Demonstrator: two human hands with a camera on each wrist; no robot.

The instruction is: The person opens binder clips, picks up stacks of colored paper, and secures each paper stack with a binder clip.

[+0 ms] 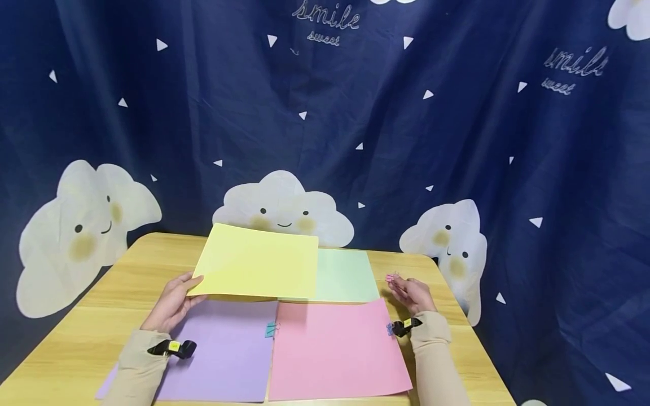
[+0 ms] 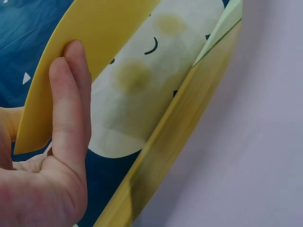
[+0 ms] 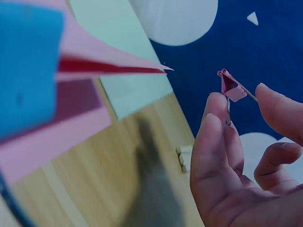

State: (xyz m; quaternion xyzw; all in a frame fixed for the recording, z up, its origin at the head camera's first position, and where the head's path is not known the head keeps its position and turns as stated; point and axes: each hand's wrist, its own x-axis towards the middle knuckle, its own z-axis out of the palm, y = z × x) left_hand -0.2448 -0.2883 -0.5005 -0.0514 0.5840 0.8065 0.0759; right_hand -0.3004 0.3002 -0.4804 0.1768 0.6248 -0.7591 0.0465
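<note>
Yellow sheet [image 1: 256,262]: raised above table [image 1: 76,344], left hand [image 1: 174,303] pinching edge
Pink clip [image 3: 236,93]: pinched in right hand [image 1: 413,294], near green sheet [image 1: 347,276]

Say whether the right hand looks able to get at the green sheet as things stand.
Probably yes: the right hand is just beside the green sheet, whose right part the raised yellow sheet leaves uncovered. The pink clip pinched in that hand, though, may hinder its grip.
</note>
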